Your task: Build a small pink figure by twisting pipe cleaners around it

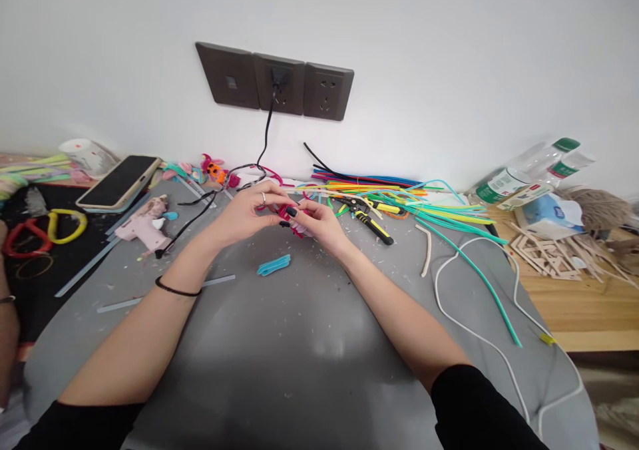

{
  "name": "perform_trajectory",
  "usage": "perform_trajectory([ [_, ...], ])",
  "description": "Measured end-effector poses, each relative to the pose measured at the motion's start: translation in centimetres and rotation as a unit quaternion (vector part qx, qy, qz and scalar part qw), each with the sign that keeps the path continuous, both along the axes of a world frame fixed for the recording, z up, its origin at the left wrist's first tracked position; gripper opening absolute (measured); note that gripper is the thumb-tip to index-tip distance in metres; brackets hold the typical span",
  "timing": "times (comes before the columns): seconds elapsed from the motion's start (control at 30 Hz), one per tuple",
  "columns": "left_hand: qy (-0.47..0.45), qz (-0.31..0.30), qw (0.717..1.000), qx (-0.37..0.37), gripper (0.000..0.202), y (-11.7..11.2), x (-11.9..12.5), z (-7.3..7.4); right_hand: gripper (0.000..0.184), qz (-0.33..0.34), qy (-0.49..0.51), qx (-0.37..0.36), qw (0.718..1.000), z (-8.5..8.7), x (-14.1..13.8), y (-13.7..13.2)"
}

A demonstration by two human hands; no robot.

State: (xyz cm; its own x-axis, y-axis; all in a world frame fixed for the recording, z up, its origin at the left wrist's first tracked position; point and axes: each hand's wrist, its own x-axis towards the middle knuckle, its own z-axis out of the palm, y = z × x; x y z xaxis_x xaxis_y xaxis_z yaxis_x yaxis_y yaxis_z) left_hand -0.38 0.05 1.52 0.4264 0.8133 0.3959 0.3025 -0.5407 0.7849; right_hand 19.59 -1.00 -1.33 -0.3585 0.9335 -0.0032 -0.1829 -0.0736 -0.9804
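Over the far middle of the grey table (279,343), my left hand (252,214) and my right hand (319,224) meet around a small pink and red fuzzy piece (295,220), which looks like bent pipe cleaner. Both hands pinch it, and their fingers cover most of its shape. Just nearer to me lies a folded light-blue pipe cleaner bundle (273,265). Yellow-and-black pliers (369,220) rest to the right of my right hand. A pale pink glue gun (144,227) lies left of my left wrist, among translucent glue sticks (120,305).
Colourful pipe cleaners (439,207) spread along the wall. A white cable (464,333) loops across the right side. Far left are a phone (120,182), a paper cup (87,157) and scissors (67,225). Plastic bottles (519,177) and wooden pieces (549,253) occupy the right-hand table. Another person's arm (7,323) shows at left.
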Motion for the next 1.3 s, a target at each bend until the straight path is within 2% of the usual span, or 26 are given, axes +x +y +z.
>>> perform_trajectory([
  [0.13, 0.015, 0.002, 1.0, 0.013, 0.025, -0.1, 0.1, 0.1, 0.053, -0.004, 0.003, -0.012, 1.0, -0.3, 0.1, 0.3],
  [0.33, -0.016, 0.031, 0.999, -0.004, 0.02, 0.0, 0.1, 0.0, 0.048, 0.035, 0.041, -0.007, 0.998, -0.4, 0.4, 0.5],
  [0.5, 0.008, 0.04, 0.999, 0.002, 0.021, 0.0, -0.1, 0.0, 0.045, 0.065, 0.011, 0.006, 0.998, -0.3, 0.6, 0.2],
  [0.77, 0.031, 0.035, 0.999, 0.016, 0.021, 0.0, 0.0, -0.3, 0.048, 0.103, 0.015, 0.007, 0.994, -0.3, 0.8, 0.2],
  [1.0, 0.029, 0.035, 0.999, -0.011, 0.024, 0.2, 0.0, -0.7, 0.049, 0.083, 0.039, -0.017, 0.996, -0.9, 0.8, 0.3],
  [1.2, -0.003, -0.031, 0.998, -0.062, 0.044, 0.0, -0.2, 0.2, 0.052, 0.055, 0.043, 0.008, 0.998, -1.0, 0.8, 0.8],
  [1.23, -0.014, -0.028, 0.997, -0.064, 0.045, -0.2, 0.1, 0.2, 0.052, 0.046, 0.043, 0.014, 0.998, -1.0, 0.8, 0.8],
  [1.3, -0.045, 0.037, 0.997, -0.052, 0.046, -0.5, 1.0, 0.0, 0.053, 0.026, 0.042, 0.025, 0.998, -1.1, 0.6, 0.7],
])
